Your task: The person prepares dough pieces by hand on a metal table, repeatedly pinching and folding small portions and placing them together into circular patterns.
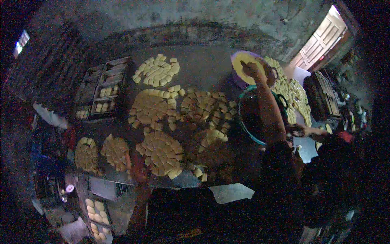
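Note:
My right arm stretches across the table, and my right hand (pixel 252 70) is over the purple tub (pixel 234 75) at the back. Inside the tub is a pale yellow mass (pixel 244 61), which my fingers reach; they look drawn together, and whatever they hold is hidden. Down at the front edge rests my left hand (pixel 140 168), dim, its fingers seemingly apart with nothing visible in them. It lies between a small disc of cut dough (pixel 115 152) and a larger round of cut dough pieces (pixel 161 154).
A dark green-rimmed basin (pixel 242 122) stands below my right forearm. More cut dough (pixel 156 70) covers the table (pixel 199 61). Compartment trays (pixel 107 91) with some dough pieces sit at left. At right, another person's arm (pixel 313 131) reaches near more dough (pixel 290 91).

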`<act>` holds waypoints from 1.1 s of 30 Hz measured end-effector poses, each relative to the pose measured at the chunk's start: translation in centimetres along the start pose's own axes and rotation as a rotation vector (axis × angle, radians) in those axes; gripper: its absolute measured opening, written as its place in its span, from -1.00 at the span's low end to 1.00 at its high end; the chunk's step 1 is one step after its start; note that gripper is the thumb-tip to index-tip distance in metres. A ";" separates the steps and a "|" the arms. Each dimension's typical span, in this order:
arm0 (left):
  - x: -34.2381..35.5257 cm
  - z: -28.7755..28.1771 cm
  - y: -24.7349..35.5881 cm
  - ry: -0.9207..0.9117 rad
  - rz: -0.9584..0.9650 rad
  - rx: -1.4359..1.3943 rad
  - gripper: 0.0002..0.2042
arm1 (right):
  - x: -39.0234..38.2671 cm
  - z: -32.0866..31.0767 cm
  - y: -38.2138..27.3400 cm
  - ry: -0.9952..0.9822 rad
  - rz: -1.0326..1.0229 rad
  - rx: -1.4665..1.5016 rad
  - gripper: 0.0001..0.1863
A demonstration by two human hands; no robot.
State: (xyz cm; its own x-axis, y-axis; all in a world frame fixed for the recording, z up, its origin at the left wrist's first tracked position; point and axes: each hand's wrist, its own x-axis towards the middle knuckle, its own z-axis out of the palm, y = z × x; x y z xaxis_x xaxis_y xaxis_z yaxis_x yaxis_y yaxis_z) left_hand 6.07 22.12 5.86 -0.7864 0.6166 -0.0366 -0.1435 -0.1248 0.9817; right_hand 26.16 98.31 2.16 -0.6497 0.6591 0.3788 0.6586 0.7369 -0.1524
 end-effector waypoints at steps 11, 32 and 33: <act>-7.3 -8.7 -0.2 0.255 0.002 0.113 -0.25 | -0.9 -1.6 -4.4 -0.134 0.136 0.038 -0.48; 0.5 -5.7 -5.8 -0.357 0.040 0.013 -0.54 | -27.9 -15.5 -54.6 -0.999 0.295 1.246 -0.50; 0.4 -7.2 -6.6 -0.359 -0.209 -0.459 -0.53 | -29.1 -13.7 -55.0 -0.934 0.354 1.233 -0.55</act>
State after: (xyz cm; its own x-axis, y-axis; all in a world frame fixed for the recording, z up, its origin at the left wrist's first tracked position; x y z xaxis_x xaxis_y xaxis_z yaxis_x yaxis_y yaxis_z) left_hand 2.41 17.59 -1.94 -0.4737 0.8774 -0.0761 -0.5793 -0.2453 0.7773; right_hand 14.08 36.57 12.04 -0.8376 0.3310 -0.4346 0.4237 -0.1085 -0.8993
